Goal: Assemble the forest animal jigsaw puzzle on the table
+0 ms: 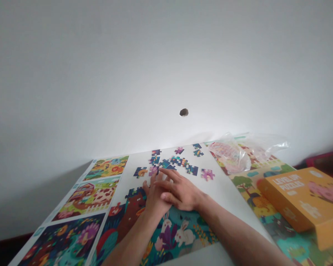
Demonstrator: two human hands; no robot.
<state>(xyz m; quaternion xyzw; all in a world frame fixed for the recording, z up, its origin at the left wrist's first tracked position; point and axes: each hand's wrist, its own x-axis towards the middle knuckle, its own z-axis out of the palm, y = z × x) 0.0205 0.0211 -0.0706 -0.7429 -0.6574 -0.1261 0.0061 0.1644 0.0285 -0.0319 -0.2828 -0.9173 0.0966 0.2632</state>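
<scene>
Looks most like a room in a home, though not for certain. Faces a plain pale wall (pixel 100 81) ahead of the left hand (pixel 156 197) and right hand (pixel 184 191), with a rough hole (pixel 184 112) in it higher up beyond them. Suggests household play through loose jigsaw pieces (pixel 208 174) just beyond the hands, a partly assembled animal puzzle (pixel 184 236) partly beneath and nearer than them, cartoon animal panels (pixel 90 197) to their left, and an orange box (pixel 296 188) lettered "LEVEL UP PUZZLES" to their right. Also shows a clear plastic bag (pixel 235 157), beyond and to their right.
</scene>
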